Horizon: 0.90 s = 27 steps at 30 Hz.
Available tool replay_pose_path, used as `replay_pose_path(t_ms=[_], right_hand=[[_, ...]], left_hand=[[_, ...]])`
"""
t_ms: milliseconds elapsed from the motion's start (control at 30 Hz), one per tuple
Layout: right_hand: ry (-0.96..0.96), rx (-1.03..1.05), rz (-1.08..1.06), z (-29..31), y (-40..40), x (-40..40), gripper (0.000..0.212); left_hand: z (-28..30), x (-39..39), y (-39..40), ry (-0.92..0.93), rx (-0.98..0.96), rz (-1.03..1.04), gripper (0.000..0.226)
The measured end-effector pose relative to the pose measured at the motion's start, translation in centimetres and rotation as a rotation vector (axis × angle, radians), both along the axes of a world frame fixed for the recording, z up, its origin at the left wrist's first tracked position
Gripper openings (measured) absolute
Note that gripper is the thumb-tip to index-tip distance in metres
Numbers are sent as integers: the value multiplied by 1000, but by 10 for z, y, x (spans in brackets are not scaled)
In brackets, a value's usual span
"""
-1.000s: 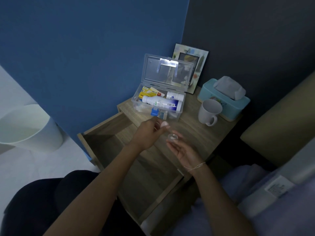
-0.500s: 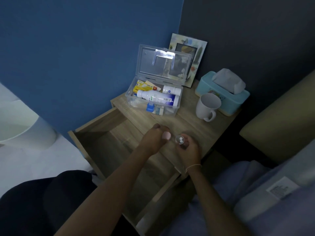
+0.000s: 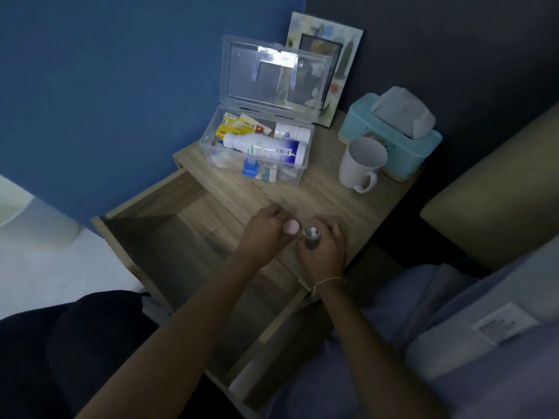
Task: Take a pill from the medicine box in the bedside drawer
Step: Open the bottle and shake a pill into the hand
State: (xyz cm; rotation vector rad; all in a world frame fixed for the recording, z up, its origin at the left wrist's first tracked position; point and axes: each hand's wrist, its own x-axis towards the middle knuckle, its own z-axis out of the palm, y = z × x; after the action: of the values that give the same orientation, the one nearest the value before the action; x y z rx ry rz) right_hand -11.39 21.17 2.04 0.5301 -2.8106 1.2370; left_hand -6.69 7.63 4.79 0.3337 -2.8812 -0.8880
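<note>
The clear plastic medicine box stands open on the bedside table, lid up, holding a white bottle, a yellow packet and small items. My right hand grips a small clear pill bottle upright near the table's front edge; two pale pills show at its open mouth. My left hand is just left of it, pinching a small pale pink round cap at the fingertips. The bedside drawer is pulled out below my left arm, and its inside looks bare.
A white mug and a teal tissue box stand at the table's right. A picture frame leans on the wall behind the box. A bed with a purple cover is at right, a white bin at left.
Both hands have come down and nearer to me, to the table's front edge. My right hand turned from palm-up to gripping the small bottle upright. The cap stays in my left fingers.
</note>
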Motion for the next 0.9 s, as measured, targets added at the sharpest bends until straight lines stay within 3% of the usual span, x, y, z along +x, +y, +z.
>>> replay_pose_path(t_ms=[433,900], right_hand=[[-25,8,1,3,0,2,44],[-45,-97,-10,9,1,3,51]], left_hand=[[-1,21,2,103,-43,-61,31],[11,23,1,92,-24,-60,36]])
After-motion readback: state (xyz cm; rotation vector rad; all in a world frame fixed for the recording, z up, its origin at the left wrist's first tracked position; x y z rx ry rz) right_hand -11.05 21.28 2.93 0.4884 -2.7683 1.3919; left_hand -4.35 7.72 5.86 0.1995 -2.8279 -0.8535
